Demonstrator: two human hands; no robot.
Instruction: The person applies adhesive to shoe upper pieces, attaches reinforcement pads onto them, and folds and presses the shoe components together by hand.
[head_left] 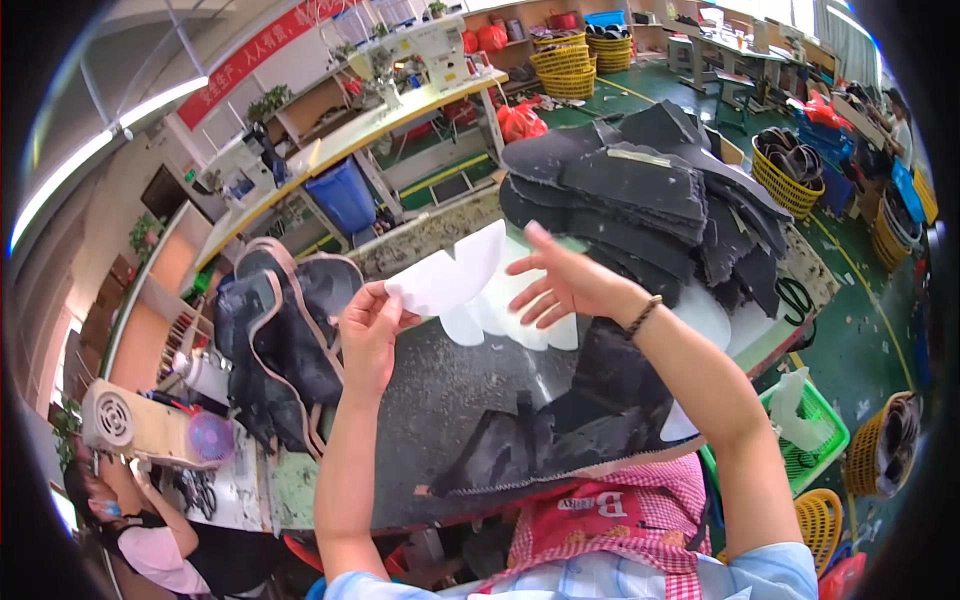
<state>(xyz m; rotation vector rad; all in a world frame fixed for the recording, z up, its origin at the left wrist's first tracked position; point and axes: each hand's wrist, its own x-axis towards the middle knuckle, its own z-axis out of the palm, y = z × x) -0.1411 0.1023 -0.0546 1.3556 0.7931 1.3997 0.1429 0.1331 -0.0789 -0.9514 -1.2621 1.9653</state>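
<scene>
A thin white cut-out fabric piece [447,282], seemingly light and floppy, hangs above the tabletop [440,400], pinched at its edge by the left hand [368,335], the right hand [565,285] open beside it.

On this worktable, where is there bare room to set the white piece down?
Free: the dark table patch below the left hand, between the trimmed black pile and the black piece at the near edge. Crowded: the far right, under the black stack and white cutouts.
</scene>
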